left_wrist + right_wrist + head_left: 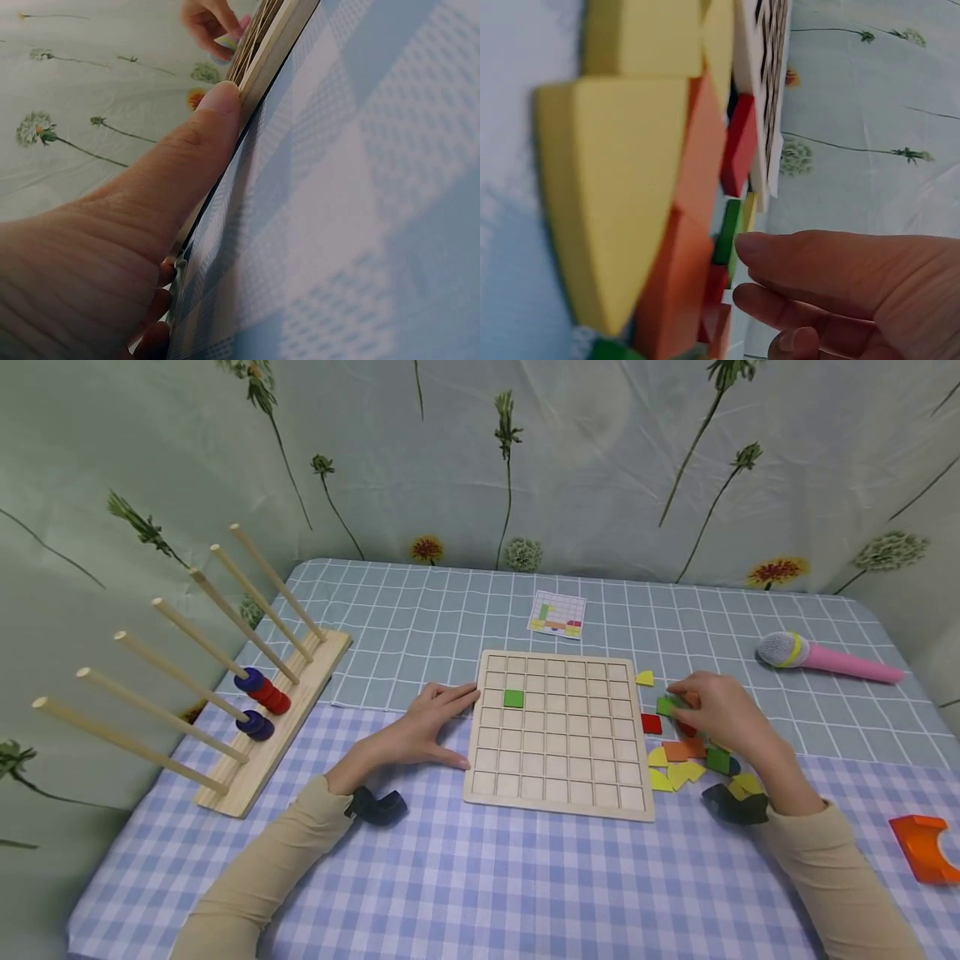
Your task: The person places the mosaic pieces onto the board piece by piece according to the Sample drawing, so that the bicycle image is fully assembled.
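A square wooden grid board (558, 810) lies flat on the table, with one green square tile (513, 698) in a cell towards its upper left. My left hand (408, 735) is spread at the board's left edge. In the left wrist view the thumb (187, 154) rests against the board's side (274, 60). Right of the board, my right hand (716, 710) reaches over loose tiles, its thumb and forefinger beside a green tile (664, 707). The thumb (780, 255) appears to touch a green tile (727, 232) in the right wrist view, and a gap shows between thumb and forefinger.
Red (651, 724), orange (684, 750) and yellow (658, 779) tiles lie loose by the board. A pattern card (557, 615) is behind it. A peg stand (300, 693) with rings stands left. At right lie a toy microphone (832, 658) and an orange arch block (922, 850).
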`<state>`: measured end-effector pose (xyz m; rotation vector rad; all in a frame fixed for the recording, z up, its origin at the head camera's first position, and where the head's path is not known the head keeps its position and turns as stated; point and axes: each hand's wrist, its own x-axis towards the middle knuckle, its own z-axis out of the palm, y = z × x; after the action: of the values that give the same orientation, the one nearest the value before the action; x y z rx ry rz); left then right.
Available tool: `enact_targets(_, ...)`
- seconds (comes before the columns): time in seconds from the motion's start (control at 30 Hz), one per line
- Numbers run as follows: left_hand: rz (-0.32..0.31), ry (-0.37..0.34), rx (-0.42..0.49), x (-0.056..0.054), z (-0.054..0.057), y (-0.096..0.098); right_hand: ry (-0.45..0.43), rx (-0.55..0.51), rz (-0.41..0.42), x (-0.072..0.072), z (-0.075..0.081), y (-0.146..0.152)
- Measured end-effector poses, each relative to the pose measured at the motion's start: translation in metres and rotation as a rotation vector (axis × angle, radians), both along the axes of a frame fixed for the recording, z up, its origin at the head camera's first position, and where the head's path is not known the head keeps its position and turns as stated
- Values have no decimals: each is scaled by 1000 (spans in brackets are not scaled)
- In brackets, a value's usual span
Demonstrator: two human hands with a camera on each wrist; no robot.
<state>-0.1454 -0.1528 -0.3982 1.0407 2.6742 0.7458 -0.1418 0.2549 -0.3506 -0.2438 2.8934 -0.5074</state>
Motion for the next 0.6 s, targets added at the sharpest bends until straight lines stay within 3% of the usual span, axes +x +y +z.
enact_targets(0.2, 0, -7, -5, 0, 0, -1, -43, 45, -1, -3, -5, -1)
enact_targets(0.6, 1, -6, -7, 0, 0, 0, 14, 87, 15, -1, -3, 0)
